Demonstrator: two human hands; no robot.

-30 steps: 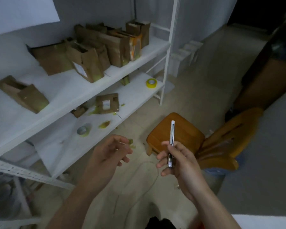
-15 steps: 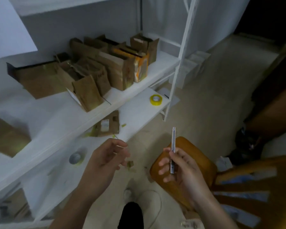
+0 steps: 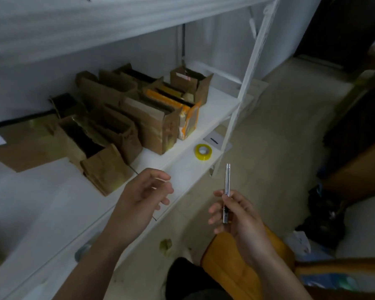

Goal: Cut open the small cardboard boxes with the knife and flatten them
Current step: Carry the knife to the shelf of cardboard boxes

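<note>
**Upright knife, crowded shelf**

The biggest risk, as I judge it, is on the white shelf [image 3: 52,202]. The cardboard boxes [image 3: 126,118] stand packed side by side from 9 to 12 o'clock in the view, touching one another. Pulling one out carelessly could drag or tip its neighbours over the front edge.

Next is the orange stool [image 3: 232,256] at 5 o'clock. It sits low beneath the arms and could catch a leg on a step toward the shelf.

The left hand [image 3: 139,198], near the centre, has loosely curled fingers and holds nothing that I can make out. The right hand [image 3: 240,219], at 4 o'clock, grips the knife [image 3: 227,187] by its lower half, with the slim metal body pointing up. Whether the blade is out cannot be told. If it is, the left hand reaching across could meet it.

The tape roll [image 3: 203,151] at 1 o'clock lies well clear of the boxes.

The boxes are brown, thin-walled and creased, with their tops already open. One has orange print, and the nearest one leans toward the shelf edge.
</note>
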